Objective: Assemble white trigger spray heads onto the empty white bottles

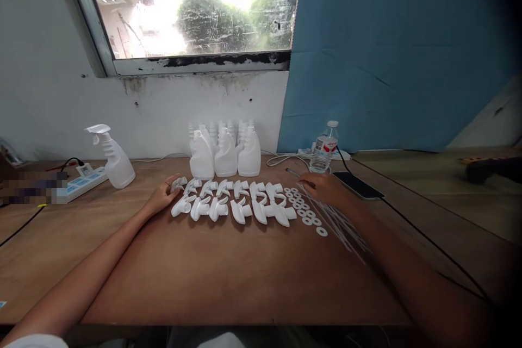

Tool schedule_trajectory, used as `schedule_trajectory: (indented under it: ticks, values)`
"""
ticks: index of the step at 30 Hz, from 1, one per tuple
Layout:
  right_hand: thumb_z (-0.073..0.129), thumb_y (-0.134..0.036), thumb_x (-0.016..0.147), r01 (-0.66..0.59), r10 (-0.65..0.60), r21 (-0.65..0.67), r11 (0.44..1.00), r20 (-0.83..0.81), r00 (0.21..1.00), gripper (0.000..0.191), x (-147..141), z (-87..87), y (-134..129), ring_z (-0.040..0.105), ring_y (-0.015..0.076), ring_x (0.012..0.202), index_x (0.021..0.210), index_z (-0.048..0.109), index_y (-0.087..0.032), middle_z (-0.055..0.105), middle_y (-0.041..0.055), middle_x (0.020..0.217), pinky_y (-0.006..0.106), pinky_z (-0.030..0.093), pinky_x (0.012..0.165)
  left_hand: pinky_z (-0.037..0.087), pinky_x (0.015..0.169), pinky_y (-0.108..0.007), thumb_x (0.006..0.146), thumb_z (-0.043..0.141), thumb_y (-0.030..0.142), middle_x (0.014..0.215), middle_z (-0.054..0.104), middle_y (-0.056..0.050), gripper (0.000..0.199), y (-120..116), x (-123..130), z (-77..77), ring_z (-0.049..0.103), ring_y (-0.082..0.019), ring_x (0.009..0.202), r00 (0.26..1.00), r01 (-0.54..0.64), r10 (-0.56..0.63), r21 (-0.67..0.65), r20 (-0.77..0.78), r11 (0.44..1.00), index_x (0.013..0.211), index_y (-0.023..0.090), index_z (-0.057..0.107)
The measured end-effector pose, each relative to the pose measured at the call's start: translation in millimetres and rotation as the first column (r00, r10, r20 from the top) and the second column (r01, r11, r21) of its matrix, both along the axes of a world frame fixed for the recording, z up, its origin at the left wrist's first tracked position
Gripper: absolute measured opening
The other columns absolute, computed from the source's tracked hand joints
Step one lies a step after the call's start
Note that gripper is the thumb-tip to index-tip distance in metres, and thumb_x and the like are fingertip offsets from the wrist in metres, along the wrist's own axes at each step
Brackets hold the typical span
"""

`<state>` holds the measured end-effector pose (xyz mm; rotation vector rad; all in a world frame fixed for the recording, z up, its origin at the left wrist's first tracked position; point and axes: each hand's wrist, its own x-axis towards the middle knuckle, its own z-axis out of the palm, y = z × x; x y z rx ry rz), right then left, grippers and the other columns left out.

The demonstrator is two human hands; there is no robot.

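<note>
Left grip (163, 196) touches a spray head (180, 183), bottles (225, 155) standing beyond.

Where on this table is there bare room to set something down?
Widest patch: the table from the spray heads to its near edge. A smaller one lies between the sprayer and the left hand. Crowded: around the right hand, with washers, tubes and phone.

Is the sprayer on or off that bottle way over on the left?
On: the sprayer sits atop the standing bottle.
</note>
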<state>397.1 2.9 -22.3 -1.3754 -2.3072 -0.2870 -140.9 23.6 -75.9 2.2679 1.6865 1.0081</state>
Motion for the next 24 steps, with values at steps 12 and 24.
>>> schedule_trajectory:
  ticks: [12,24]
  values:
    - [0.047,-0.014,0.083,-0.099,0.105,-0.099,0.99,0.057,0.993,0.026,4,-3.9,7,0.065,0.0241,0.092,0.083,0.073,-0.018,0.073,0.0093,0.092,0.035,0.049,0.085,0.045,0.103,-0.042,0.075,0.055,0.044,0.132,0.056,-0.013,0.035,10,-15,-12.8,0.059,-0.03,0.113,0.991,-0.126,0.128,0.046,-0.039,0.991,0.093,0.016,0.066]
    - [0.057,-0.022,0.077,0.006,0.032,-0.397,0.918,0.09,0.995,0.018,6,20.0,-19,0.066,0.0236,0.078,0.081,0.074,-0.016,0.072,0.0095,0.084,0.031,0.049,0.071,0.049,0.084,-0.034,0.071,0.056,0.043,0.093,0.063,-0.009,0.025,0,-22,-5.2,0.062,-0.024,0.085,0.953,-0.302,0.301,0.098,0.031,0.948,0.072,0.018,0.057]
